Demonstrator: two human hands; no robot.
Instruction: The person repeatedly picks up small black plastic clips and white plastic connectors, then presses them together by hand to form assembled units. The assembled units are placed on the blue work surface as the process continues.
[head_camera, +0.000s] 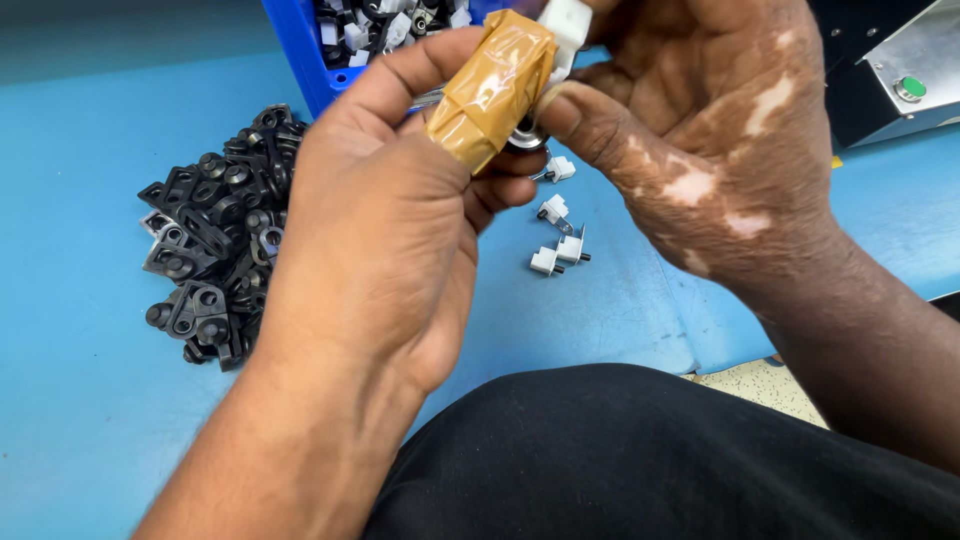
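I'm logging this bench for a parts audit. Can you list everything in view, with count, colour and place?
Brackets: a pile, too many to count, black, on the table at left.
Bin: one, blue, top centre, holding mixed black and white parts.
Clips: four loose, white with metal pins, on the table under the hands.
Table: one, blue, under it all.
Box: one, metal with a green button, top right.
White part: one, in the right hand's grip.
Round metal part: one, mostly hidden between the hands.
Left hand: thumb wrapped in tan tape, centre.
Right hand: upper right.
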